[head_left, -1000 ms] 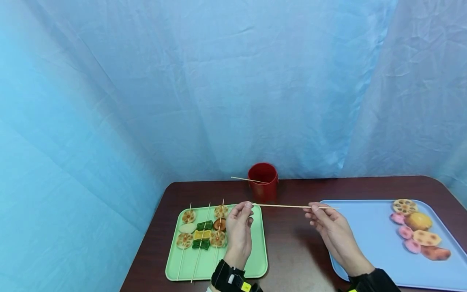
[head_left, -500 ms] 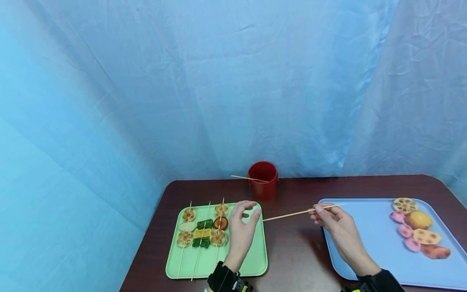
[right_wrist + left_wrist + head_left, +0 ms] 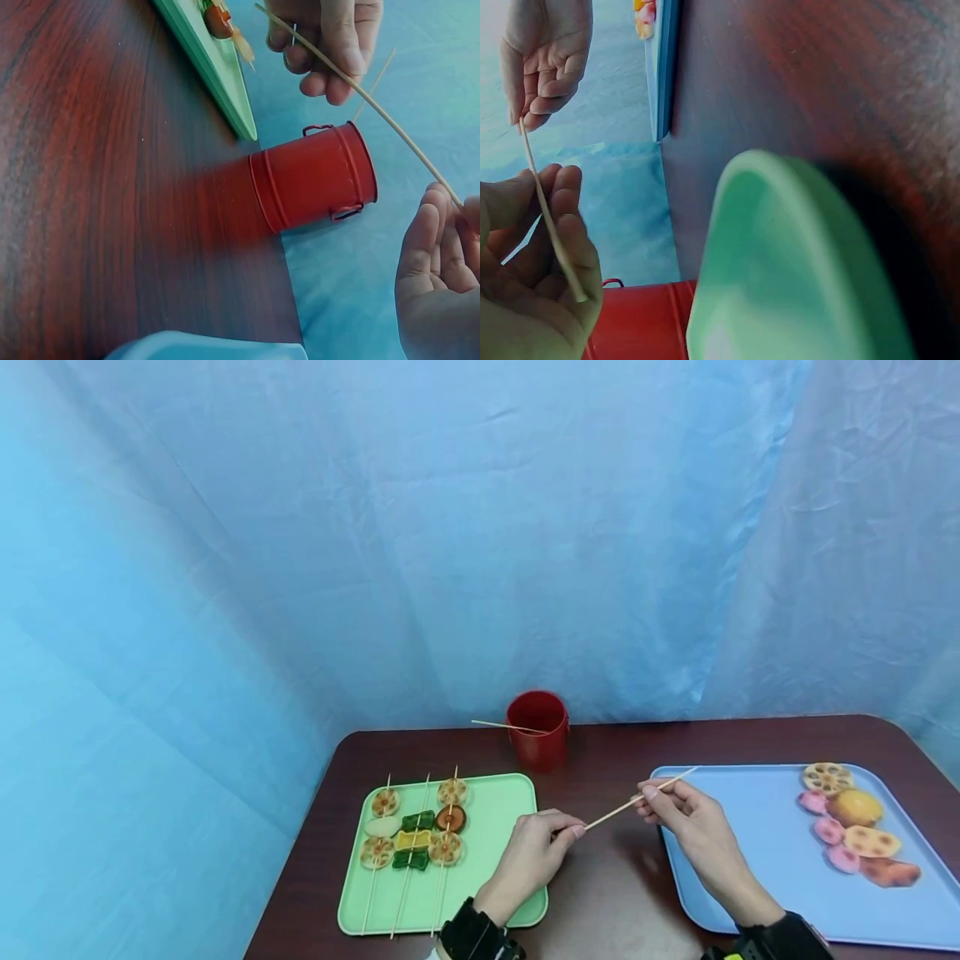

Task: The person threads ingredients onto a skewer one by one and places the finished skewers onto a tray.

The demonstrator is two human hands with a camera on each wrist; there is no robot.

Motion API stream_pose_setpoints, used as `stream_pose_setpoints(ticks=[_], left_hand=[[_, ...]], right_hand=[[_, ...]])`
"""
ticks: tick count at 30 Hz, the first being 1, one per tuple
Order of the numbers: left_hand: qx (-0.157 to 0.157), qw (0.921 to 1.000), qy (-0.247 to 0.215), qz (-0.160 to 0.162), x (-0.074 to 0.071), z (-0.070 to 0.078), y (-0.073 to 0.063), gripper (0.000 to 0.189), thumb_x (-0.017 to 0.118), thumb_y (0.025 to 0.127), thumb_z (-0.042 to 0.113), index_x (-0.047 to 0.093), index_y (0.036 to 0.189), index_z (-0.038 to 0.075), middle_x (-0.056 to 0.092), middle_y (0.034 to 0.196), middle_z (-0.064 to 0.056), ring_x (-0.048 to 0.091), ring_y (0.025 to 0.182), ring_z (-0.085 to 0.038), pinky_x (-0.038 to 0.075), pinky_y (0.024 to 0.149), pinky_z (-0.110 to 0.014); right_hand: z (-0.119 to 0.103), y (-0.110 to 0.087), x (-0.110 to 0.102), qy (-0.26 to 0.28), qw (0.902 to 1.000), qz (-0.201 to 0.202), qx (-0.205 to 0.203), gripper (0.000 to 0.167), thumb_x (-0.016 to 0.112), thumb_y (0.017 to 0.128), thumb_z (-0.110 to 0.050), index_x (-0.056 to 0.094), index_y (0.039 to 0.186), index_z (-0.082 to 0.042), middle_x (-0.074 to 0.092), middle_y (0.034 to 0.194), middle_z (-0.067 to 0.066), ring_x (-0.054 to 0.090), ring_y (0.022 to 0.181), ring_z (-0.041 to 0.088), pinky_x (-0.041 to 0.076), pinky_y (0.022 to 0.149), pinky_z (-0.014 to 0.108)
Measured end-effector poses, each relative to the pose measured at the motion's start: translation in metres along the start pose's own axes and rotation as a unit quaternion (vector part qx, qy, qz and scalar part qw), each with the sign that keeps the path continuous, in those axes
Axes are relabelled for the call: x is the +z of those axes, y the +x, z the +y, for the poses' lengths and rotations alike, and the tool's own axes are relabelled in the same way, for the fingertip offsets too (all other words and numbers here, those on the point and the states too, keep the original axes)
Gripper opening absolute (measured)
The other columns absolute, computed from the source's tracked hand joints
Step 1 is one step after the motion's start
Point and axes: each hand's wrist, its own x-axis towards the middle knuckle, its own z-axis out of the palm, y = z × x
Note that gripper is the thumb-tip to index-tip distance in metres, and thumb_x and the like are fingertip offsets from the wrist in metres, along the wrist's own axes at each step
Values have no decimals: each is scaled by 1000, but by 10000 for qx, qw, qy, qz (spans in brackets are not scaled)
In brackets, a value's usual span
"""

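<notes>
Pinching a thin wooden skewer [image 3: 615, 812] between thumb and fingers, the left hand [image 3: 532, 853] grasps it toward one end, near the right edge of the green tray [image 3: 506, 893]. The right hand [image 3: 701, 839] also pinches the skewer, its thumb and fingers set toward the other end, which slants up and away above the near-left corner area of the blue tray [image 3: 750, 893]. The skewer is held in the air between the two trays, over the dark wooden table [image 3: 600, 752]. A black wristband [image 3: 480, 935] shows at the left wrist.

On the green tray, three loaded skewers lie side by side, their lower ends reaching the near rim. The left one carries a pale oval slice [image 3: 382, 827] between two lotus root slices; the middle one, a yellow piece [image 3: 412, 840] between two green pieces; the right one, a brown round slice [image 3: 451, 818] between two more lotus root slices.

Along the right side of the blue tray sit a lotus root slice [image 3: 827, 778], a yellow rounded piece [image 3: 857, 807], three pink pieces [image 3: 828, 829], a pale holed piece [image 3: 872, 841] and a reddish-brown piece [image 3: 890, 872]. Behind the green tray stands a red bucket [image 3: 542, 752], another skewer [image 3: 498, 724] leaning out over its rim.
</notes>
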Motion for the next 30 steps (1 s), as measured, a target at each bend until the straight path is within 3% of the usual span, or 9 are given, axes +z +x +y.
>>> stream_pose_setpoints(ticks=[8,14,18,22,26,30], left_hand=[[47,9997,-228,-114,5,-2,-2,19,61,104,20,76,100,7,67,83,8,54,72,5,47,67,-16],[-108,9990,-423,-23,6,-5,-5,16,60,105,15,74,99,9,68,81,4,53,69,5,46,65,-16],[-468,9960,-748,121,4,-9,-9,16,61,105,14,74,98,7,68,79,4,53,67,4,47,62,-18],[-797,9906,-1068,306,0,-15,-11,17,63,104,16,74,97,6,68,78,1,54,66,3,47,61,-19],[-845,9885,-1133,530,-6,-21,-14,18,64,103,17,75,96,4,70,78,-8,55,67,1,46,62,-19],[-893,9874,-1124,672,-11,-27,-16,18,65,102,18,75,95,3,69,77,-4,55,68,0,44,63,-19]], right_hand=[[0,1,-1,-255,9997,-36,-26,41,60,107,-29,62,126,7,74,103,10,71,89,13,59,77,28],[1,0,-11,-468,9977,-480,-45,38,57,108,-27,63,125,6,74,106,12,71,91,11,59,80,31],[2,-1,-29,-780,9950,-619,92,41,55,109,-28,61,130,6,75,107,9,70,93,13,58,81,30],[4,-3,-51,-1249,9913,-416,24,42,56,109,-29,63,129,6,75,104,6,71,91,13,58,78,28],[6,-6,-78,-1554,9874,-267,-127,42,55,109,-27,61,130,9,76,102,4,71,89,10,58,75,24],[9,-8,-107,-2172,9759,-155,-143,43,54,109,-29,61,131,8,77,101,2,70,86,5,57,72,21]])
